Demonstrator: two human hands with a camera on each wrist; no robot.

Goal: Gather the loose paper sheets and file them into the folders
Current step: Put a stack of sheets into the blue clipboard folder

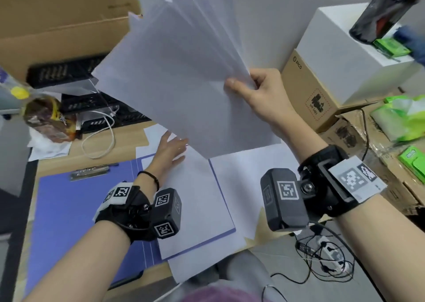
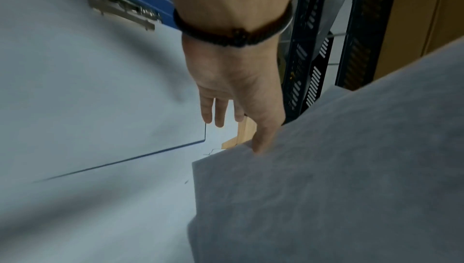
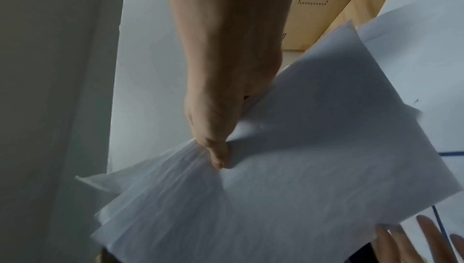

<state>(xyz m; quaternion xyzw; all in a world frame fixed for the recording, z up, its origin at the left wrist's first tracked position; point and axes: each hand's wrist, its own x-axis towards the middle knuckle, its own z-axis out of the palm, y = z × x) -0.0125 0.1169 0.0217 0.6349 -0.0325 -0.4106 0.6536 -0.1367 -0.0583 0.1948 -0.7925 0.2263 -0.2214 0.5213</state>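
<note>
My right hand (image 1: 249, 87) pinches a fanned stack of white sheets (image 1: 179, 76) by its right edge and holds it up above the desk; the right wrist view shows the thumb (image 3: 218, 154) pressed on the stack (image 3: 288, 178). An open blue folder (image 1: 76, 207) with a metal clip (image 1: 89, 172) lies on the desk, with white sheets (image 1: 197, 198) lying on its right half. My left hand (image 1: 171, 148) reaches forward over those sheets with straight fingers, its fingertips under the raised stack's lower corner. More loose sheets (image 1: 248, 170) lie to the right of the folder.
Black mesh trays (image 1: 92, 108) and a white cable (image 1: 103, 136) sit behind the folder, with a wrapped snack (image 1: 48, 117) at left. Cardboard boxes (image 1: 315, 90), a white box (image 1: 340, 50) and green packets (image 1: 404, 117) crowd the right side. Cables (image 1: 322, 255) lie on the floor.
</note>
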